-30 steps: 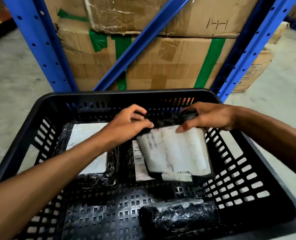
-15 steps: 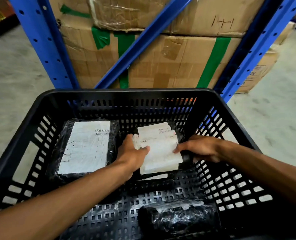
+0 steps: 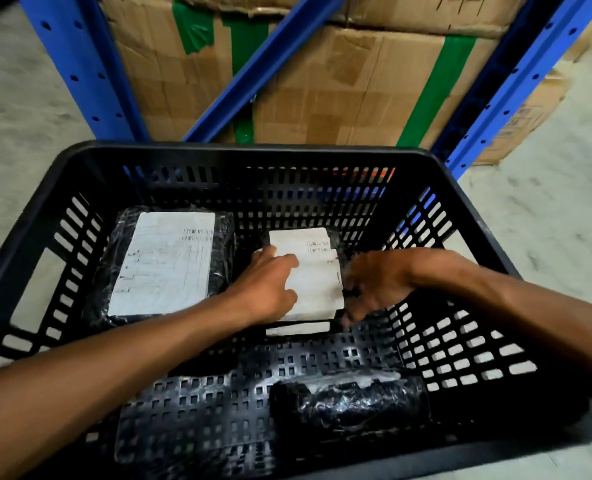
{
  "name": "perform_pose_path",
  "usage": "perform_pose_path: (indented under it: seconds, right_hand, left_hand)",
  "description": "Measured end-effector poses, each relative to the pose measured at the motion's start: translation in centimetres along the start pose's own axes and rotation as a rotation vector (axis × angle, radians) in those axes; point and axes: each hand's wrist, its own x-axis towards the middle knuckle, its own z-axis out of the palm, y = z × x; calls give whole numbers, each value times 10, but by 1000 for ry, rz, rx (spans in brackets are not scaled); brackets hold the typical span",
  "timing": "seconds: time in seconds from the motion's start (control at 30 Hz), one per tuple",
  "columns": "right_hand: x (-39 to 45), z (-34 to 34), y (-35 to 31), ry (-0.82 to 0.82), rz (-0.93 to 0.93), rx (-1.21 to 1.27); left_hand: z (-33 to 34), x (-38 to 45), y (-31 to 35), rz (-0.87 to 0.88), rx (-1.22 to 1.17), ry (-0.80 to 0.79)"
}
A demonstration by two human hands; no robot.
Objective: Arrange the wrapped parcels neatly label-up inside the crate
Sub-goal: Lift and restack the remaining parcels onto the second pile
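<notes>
The black slotted crate (image 3: 246,150) holds several parcels wrapped in black film. A large parcel (image 3: 164,261) lies flat at the back left, its white label up. A smaller parcel (image 3: 318,275) lies label-up at the back middle, on top of another parcel whose white edge (image 3: 298,329) shows in front. My left hand (image 3: 266,289) grips the smaller parcel's left side, fingers spread over the label. My right hand (image 3: 377,282), blurred, curls its fingers around the right edge. A rolled black parcel (image 3: 350,400) lies near the front right, no label showing.
Behind the crate stand blue rack uprights (image 3: 79,71) and a diagonal brace (image 3: 263,71), with taped cardboard boxes (image 3: 356,88) stacked behind them. Grey concrete floor (image 3: 547,209) runs along both sides. The crate's perforated bottom (image 3: 197,403) shows bare at the front left.
Both hands brought the smaller parcel down from above the crate and laid it label-up at the back middle. The large parcel's label, hidden by my left arm before, is now in full view.
</notes>
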Motion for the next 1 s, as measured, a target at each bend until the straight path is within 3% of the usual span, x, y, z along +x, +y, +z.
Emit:
perform_pose_path:
  seconds: [0.07,0.13,0.23,0.3,0.4,0.5,0.63,0.83,1.0]
  right_hand:
    - [-16,3,-6,-279,-111,35]
    - [-22,25,-16,-396,-176,11]
    - [-23,49,-15,-350,-200,-6]
    - [-21,46,-4,-267,-252,113]
    - [-18,40,9,-167,-233,240]
    - [-6,48,3,-35,-222,204]
    - [-5,30,17,17,-237,314]
    - [-24,-19,53,244,-197,602]
    - [-24,-29,57,401,-302,869]
  left_hand:
    - [-8,-10,6,100,62,-64]
    - [-13,-18,9,129,98,-284]
    - [-11,-31,11,141,114,-606]
    - [-8,-34,8,154,40,-643]
    - [-7,-29,0,136,-134,-565]
    - [7,-27,-9,126,-158,-459]
    - [14,-26,-12,114,-368,-264]
    - [-21,-19,-5,112,-661,-22]
    - [-45,-15,-5,93,-787,78]
